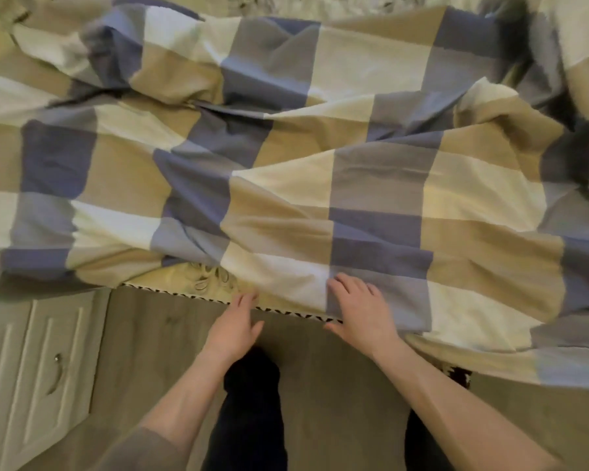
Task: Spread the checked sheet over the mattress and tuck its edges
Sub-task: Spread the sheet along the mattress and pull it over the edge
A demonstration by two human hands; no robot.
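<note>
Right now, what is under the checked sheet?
A patterned mattress shows at the near edge, beside the left hand. The sheet hides the rest; the right hand rests on top.

The one camera sat on the person's head and faced forward and steeply down at the near edge of the mattress [184,280]. It was close (wide-angle, lines bowed): the checked sheet [286,147] filled the upper frame, the left hand [235,326] and right hand [361,307] sat low centre, the floor [320,368] beneath them.
</note>
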